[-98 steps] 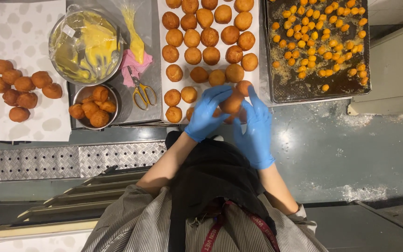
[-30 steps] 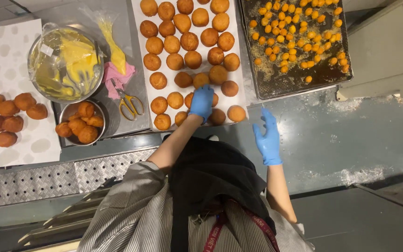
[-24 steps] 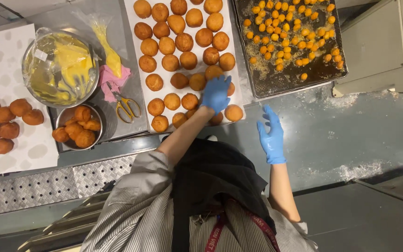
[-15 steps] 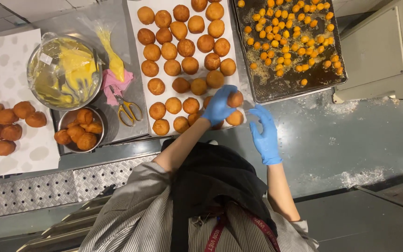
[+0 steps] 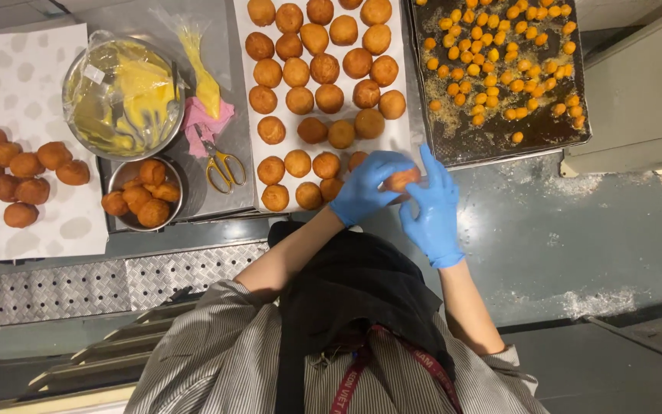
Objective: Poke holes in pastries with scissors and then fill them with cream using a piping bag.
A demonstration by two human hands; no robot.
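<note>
at the far left, about nine o'clock, a white spotted sheet [image 5: 32, 84] carries a loose cluster of brown fried balls [image 5: 24, 172]. toward ten o'clock a metal mixing bowl [image 5: 124, 96] covered in clear film holds yellow cream and utensils, and just below it a small metal bowl [image 5: 120, 176] is filled with more brown balls. beside the big bowl lie a yellow piping bag [image 5: 202, 77], a pink cloth [image 5: 204, 119] and yellow-handled scissors [image 5: 224, 167], all on a grey tray.

at twelve o'clock a white paper-lined tray [image 5: 396, 134] holds rows of round golden pastries [image 5: 319, 77], close together, some touching.

near the centre the left hand [image 5: 365, 188], in a blue glove, curls around one round pastry [image 5: 403, 179] at the near right corner of that tray; the fingers close on it from the left. the right hand [image 5: 432, 207], also in a blue glove, meets it from the right with fingers spread upward, its thumb side touching the same pastry. so the pastry sits pinched between both hands, just over the tray's edge.

at one to two o'clock a dark baking tray [image 5: 453, 146] is scattered with many small orange balls [image 5: 515, 54] and crumbs. at three o'clock stands a pale metal cabinet face [image 5: 630, 84].
</note>
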